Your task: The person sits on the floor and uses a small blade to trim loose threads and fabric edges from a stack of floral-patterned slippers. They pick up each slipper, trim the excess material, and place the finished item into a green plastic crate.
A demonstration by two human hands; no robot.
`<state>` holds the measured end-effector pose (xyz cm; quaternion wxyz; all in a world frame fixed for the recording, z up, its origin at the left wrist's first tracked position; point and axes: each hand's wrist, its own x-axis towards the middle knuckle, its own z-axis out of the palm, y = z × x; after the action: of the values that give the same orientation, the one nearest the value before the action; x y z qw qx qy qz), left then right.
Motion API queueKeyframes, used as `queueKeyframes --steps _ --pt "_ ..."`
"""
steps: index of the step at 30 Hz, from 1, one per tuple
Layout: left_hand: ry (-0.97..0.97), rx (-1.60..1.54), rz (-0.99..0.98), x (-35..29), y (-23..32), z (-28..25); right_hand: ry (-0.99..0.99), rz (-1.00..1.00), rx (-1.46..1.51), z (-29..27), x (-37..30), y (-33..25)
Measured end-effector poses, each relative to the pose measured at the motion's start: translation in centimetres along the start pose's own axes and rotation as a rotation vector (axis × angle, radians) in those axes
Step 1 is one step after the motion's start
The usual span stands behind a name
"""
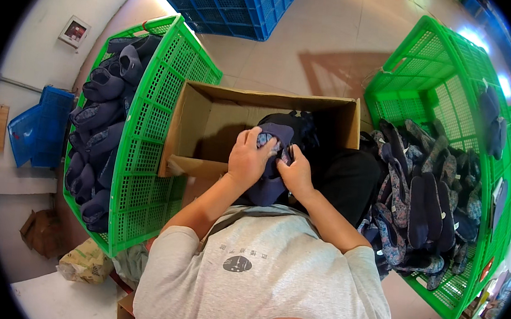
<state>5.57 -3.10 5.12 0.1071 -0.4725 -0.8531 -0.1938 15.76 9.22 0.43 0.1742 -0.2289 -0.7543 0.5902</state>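
In front of my body I hold a navy slipper with a patterned blue lining. My left hand is closed on its left side, the fingers reaching into the opening. My right hand grips the right edge with thumb and fingers. Just beyond my hands stands an open cardboard box, with dark items partly hidden at its right end; I cannot make out what they are.
A green crate to my left is stacked with navy slippers. Another green crate on the right holds many patterned and navy slippers. A blue crate stands beyond the box. Lower left lies a crumpled bag.
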Motion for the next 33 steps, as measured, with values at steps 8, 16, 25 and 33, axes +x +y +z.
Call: queueKeyframes --steps 8,16,25,33 --pt "0.025 0.164 0.061 5.6 -3.0 3.3 -0.013 0.0 0.023 -0.2 1.2 -1.9" --pt "-0.221 0.327 0.036 7.5 -3.4 3.6 0.003 0.024 -0.04 0.3 2.2 -1.8" --pt "-0.316 0.499 0.143 9.3 -5.4 5.4 0.003 0.023 0.022 0.4 2.9 -2.1" --pt "-0.187 -0.004 0.095 3.5 -5.8 3.9 -0.104 -0.094 0.125 2.8 -0.5 -0.4"
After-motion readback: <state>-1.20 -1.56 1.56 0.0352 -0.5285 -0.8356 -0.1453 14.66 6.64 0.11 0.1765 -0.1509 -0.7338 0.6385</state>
